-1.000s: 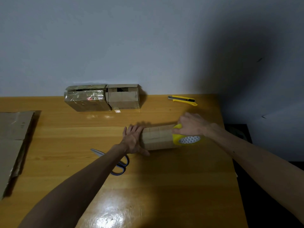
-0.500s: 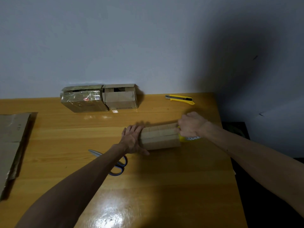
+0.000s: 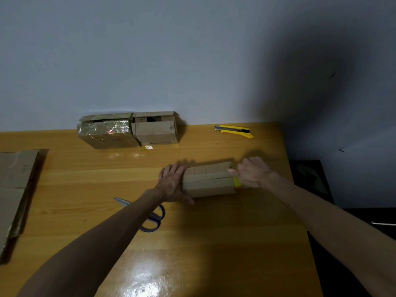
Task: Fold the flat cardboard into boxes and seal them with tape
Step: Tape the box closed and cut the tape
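Left hand point(image 3: 171, 185) presses flat, fingers straight, on the left end of the small cardboard box point(image 3: 209, 182) mid-table. Right hand point(image 3: 252, 172) curls round a yellow tape roll point(image 3: 237, 182) at the box's right end. Scissors point(image 3: 151, 219) lie under the left forearm.

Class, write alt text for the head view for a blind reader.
A person's left hand steadies a small cardboard box on a wooden table while the right hand holds yellow tape at its end. Scissors lie nearby.
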